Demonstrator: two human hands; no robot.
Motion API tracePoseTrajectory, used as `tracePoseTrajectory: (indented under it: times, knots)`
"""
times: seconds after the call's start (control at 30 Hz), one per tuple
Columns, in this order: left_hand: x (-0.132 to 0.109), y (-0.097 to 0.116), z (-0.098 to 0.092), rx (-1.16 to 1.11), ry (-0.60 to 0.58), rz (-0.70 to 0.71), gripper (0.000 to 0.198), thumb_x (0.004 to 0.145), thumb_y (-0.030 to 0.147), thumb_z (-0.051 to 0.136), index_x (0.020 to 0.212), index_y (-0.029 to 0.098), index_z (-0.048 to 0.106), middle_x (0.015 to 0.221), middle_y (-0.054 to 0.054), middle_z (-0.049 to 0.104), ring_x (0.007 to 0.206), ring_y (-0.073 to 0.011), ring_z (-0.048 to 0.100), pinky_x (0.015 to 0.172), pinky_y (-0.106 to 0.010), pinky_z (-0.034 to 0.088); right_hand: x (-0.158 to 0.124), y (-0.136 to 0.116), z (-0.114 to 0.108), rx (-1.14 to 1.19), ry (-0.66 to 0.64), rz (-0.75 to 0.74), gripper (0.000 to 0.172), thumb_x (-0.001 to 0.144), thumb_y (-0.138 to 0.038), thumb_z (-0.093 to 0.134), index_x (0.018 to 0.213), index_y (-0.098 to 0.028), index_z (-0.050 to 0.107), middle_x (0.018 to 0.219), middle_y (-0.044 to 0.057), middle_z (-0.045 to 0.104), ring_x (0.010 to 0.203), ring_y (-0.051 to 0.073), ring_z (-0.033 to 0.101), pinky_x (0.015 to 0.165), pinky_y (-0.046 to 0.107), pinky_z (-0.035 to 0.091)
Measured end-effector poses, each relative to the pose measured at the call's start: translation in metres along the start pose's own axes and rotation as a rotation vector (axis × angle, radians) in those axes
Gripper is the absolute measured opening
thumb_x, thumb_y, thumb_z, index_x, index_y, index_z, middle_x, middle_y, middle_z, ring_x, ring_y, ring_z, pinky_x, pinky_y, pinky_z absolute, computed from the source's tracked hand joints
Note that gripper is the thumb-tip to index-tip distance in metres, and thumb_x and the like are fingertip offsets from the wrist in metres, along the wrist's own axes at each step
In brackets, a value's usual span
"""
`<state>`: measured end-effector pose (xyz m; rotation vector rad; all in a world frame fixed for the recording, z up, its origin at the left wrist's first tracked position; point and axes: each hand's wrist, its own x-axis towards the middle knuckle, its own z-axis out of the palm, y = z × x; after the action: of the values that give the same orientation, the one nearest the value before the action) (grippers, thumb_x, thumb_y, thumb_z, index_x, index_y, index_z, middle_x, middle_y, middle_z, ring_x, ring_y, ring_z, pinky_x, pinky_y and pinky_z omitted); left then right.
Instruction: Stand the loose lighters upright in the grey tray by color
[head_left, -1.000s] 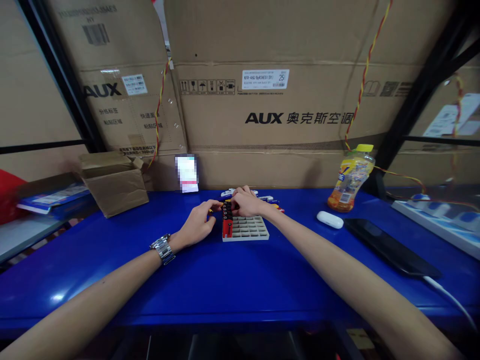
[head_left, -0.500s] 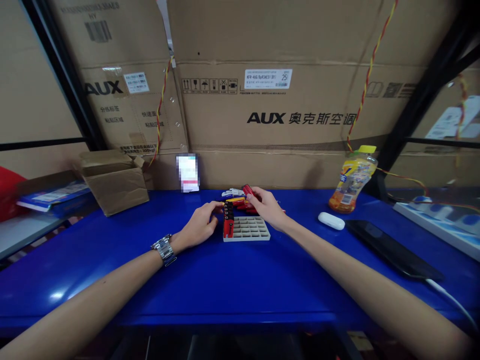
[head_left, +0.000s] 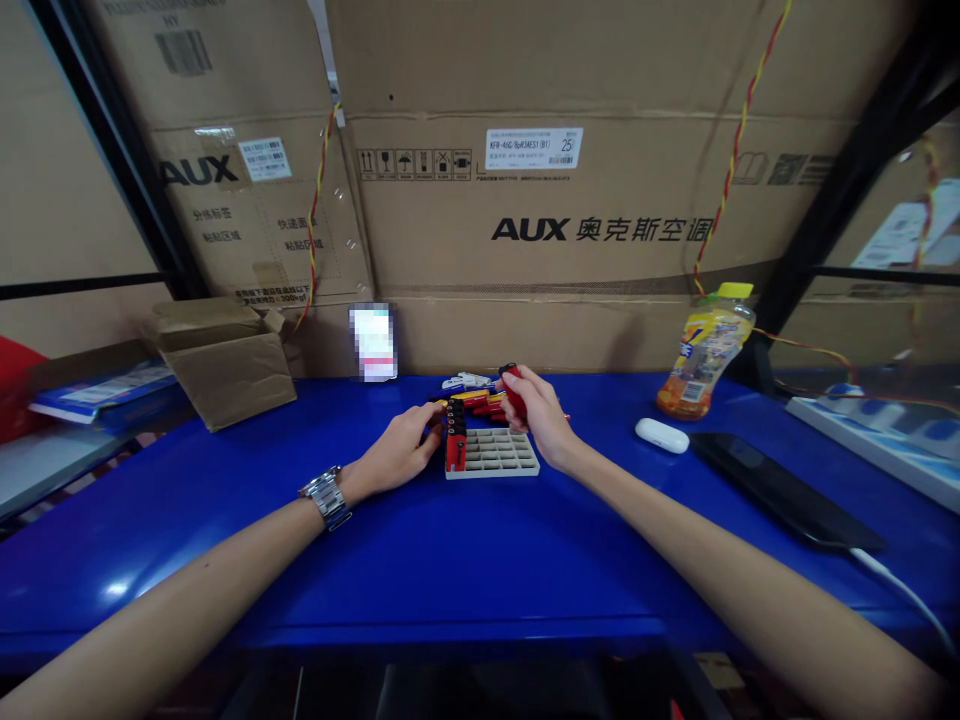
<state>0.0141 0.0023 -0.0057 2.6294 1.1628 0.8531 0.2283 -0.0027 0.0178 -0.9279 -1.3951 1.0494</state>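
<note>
A pale gridded tray (head_left: pixel 501 466) lies on the blue table. Several red lighters (head_left: pixel 456 452) with black tops stand upright in its left column; the other visible compartments have nothing in them. Beside this row is my left hand (head_left: pixel 405 445), its bent fingers apart and the fingertips at the row's far-left end. Whether they press on the lighters or the tray is unclear. My right hand (head_left: pixel 541 412) is closed around a red lighter (head_left: pixel 513 390), held tilted above the tray's back right part. Behind the tray lies a loose pile of red, yellow and white lighters (head_left: pixel 474 400), partly covered by my right hand.
To the right are a drink bottle (head_left: pixel 705 355), a white earbud case (head_left: pixel 661 435), a black power bank (head_left: pixel 780 490) with a white cable, and a power strip (head_left: pixel 885 450). A lit phone (head_left: pixel 373 343) leans at the back. An open carton (head_left: pixel 229 370) stands left.
My right hand has lifted the red lighter slightly right and turned it more upright, fingers wrapped further around it. My left hand stays by the row. The view has shifted a little.
</note>
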Motion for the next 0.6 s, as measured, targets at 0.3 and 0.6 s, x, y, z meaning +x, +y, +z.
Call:
tracePoseTrajectory:
  times: [0.3,0.6]
  knots:
    - [-0.0001,0.0001,0.0002,0.005,-0.02,0.038,0.024,0.093,0.022,0.038,0.114,0.017,0.05,0.107,-0.01,0.063,0.093,-0.0228,0.059,0.081,-0.038,0.046,-0.0017,0.0024,0.0003,-0.156,0.151,-0.002,0.038,0.071,-0.049,0.06,0.051,-0.02,0.046,0.041,-0.004,0.038,0.037,0.007,0.028,0.035,0.024,0.022]
    - [0.0002,0.0023,-0.0014,0.014,-0.031,0.036,0.026,0.089,0.018,0.041,0.113,0.016,0.05,0.102,-0.01,0.064,0.087,-0.0226,0.059,0.076,-0.037,0.047,-0.0029,0.0071,-0.0002,-0.224,0.113,-0.066,0.034,0.071,-0.043,0.062,0.052,-0.019,0.047,0.046,-0.005,0.038,0.041,0.006,0.029,0.039,0.024,0.022]
